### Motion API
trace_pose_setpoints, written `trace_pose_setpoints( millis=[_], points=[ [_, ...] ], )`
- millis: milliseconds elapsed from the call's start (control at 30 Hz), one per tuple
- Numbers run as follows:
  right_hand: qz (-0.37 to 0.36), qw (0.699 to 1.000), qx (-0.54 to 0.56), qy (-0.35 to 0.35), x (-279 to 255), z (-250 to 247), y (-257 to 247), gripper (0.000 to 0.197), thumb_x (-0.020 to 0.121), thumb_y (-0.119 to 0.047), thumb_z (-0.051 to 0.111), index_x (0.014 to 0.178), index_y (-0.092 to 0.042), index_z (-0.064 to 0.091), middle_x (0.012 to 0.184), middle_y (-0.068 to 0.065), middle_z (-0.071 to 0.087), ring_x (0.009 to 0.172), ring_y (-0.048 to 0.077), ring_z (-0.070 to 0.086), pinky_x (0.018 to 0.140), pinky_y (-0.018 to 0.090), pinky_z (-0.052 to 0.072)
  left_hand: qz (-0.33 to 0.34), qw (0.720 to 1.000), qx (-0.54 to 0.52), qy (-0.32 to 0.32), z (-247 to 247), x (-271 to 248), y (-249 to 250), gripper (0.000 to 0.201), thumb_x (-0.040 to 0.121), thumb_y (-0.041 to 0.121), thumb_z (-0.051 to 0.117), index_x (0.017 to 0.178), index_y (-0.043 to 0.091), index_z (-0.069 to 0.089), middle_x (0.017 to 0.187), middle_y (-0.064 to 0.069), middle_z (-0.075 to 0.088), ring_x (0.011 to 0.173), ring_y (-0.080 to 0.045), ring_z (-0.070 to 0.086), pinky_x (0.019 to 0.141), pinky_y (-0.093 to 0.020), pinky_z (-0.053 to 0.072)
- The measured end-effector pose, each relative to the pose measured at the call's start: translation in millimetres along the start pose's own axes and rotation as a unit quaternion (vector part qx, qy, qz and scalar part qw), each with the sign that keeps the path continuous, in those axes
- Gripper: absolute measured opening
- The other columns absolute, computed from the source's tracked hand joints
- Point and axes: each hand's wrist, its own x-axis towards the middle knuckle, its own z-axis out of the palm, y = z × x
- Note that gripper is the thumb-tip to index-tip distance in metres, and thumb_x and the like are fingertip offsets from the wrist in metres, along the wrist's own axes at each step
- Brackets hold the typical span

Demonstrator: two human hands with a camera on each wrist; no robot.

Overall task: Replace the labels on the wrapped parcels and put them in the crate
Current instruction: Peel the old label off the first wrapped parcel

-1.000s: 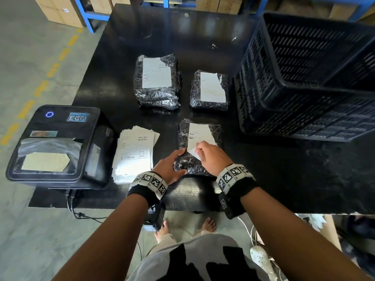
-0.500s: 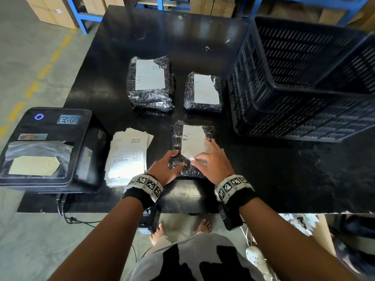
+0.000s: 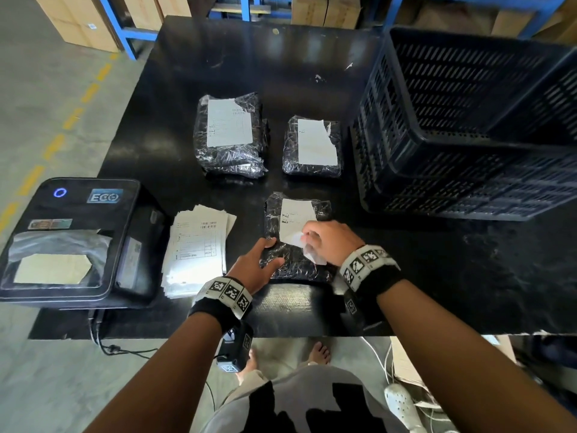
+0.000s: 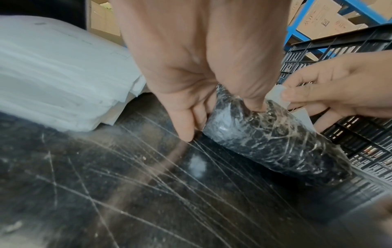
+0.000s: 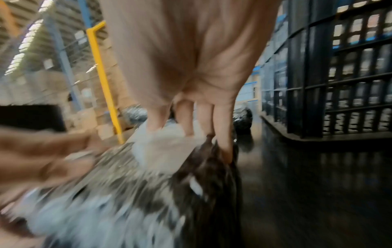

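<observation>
Three black film-wrapped parcels with white labels lie on the black table (image 3: 437, 276). My left hand (image 3: 273, 253) grips the near parcel (image 3: 293, 267) at its left edge, thumb on top (image 4: 254, 105), fingers down the side. My right hand (image 3: 307, 242) pinches the near corner of that parcel's label (image 3: 295, 217), which is lifted off the film. The left wrist view shows the near parcel (image 4: 265, 142) and the right hand (image 4: 284, 99) pinching; the blurred right wrist view shows the label (image 5: 165, 151). The black slatted crate (image 3: 468, 151) stands to the right; its inside is mostly hidden.
Two more parcels sit further back, a larger one (image 3: 231, 160) and a smaller one (image 3: 312, 167) next to the crate. A stack of printed labels (image 3: 196, 248) lies left of my hands, beside a black label printer (image 3: 68, 239). Cartons and blue racking stand behind the table.
My right hand went from lying spread on the label to pinching its near corner and peeling it up. My left hand stays on the parcel's left edge.
</observation>
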Motion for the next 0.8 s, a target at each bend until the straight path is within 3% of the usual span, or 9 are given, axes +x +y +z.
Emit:
trace_pose_setpoints(
  millis=[67,233,400,467,567,633,800],
  points=[
    [0.019,0.998,0.049,0.026,11,-11,8,0.018,0.094,-0.030,0.055,0.096,-0.018,0.068,0.092,0.001,0.069,0.083,0.018,0.062,0.080,0.034,0.050,-0.003,1.000,-0.003,-0.003,1,0,-1,0.046,0.092,0.041,0.055,0.133,0.030,0.039,0.124,-0.002,0.061,0.105,-0.019,0.062,0.086,-0.024,0.041],
    [0.006,0.998,0.067,-0.018,21,-19,15,0.023,0.089,-0.036,0.064,0.098,-0.017,0.073,0.102,-0.001,0.071,0.097,0.017,0.064,0.090,0.033,0.049,-0.004,1.000,-0.005,-0.002,1,1,-4,0.046,0.091,0.042,0.057,0.132,0.030,0.040,0.124,0.000,0.061,0.108,-0.018,0.061,0.090,-0.026,0.042],
    [0.032,0.993,0.114,-0.014,-4,-1,18,0.046,0.075,-0.062,0.065,0.108,-0.030,0.068,0.120,-0.006,0.066,0.114,0.014,0.059,0.100,0.039,0.048,-0.009,1.000,-0.002,-0.005,1,2,-5,0.047,0.090,0.043,0.057,0.132,0.030,0.039,0.123,-0.001,0.061,0.107,-0.020,0.061,0.092,-0.030,0.045],
    [0.049,0.992,0.115,-0.009,-14,7,14,0.049,0.074,-0.063,0.068,0.113,-0.033,0.065,0.138,-0.004,0.056,0.130,0.018,0.048,0.108,0.041,0.040,-0.013,1.000,0.003,-0.008,1,2,-4,0.048,0.091,0.043,0.057,0.132,0.030,0.038,0.123,-0.002,0.061,0.107,-0.021,0.061,0.093,-0.031,0.046],
    [0.039,0.988,0.143,-0.038,-21,18,14,0.064,0.069,-0.062,0.074,0.122,-0.032,0.057,0.158,-0.009,0.028,0.149,0.012,0.015,0.118,0.042,0.026,-0.011,1.000,0.002,-0.013,0,1,-3,0.047,0.091,0.042,0.057,0.131,0.029,0.038,0.121,-0.003,0.062,0.105,-0.021,0.062,0.091,-0.031,0.047],
    [0.025,0.991,0.127,-0.032,-24,23,18,0.057,0.070,-0.058,0.076,0.118,-0.033,0.058,0.159,-0.012,0.021,0.149,0.005,0.006,0.118,0.043,0.024,-0.006,1.000,0.002,-0.008,0,-1,-1,0.046,0.091,0.041,0.057,0.131,0.027,0.039,0.121,-0.002,0.062,0.105,-0.020,0.062,0.090,-0.029,0.045],
    [0.009,0.999,0.033,0.033,-29,27,24,0.037,0.083,-0.051,0.066,0.117,-0.036,0.064,0.158,-0.008,0.028,0.147,0.007,0.019,0.118,0.046,0.022,0.000,1.000,0.009,-0.004,-3,-3,4,0.048,0.090,0.041,0.058,0.132,0.026,0.039,0.115,0.000,0.063,0.092,-0.014,0.062,0.084,-0.026,0.043]
  ],
)
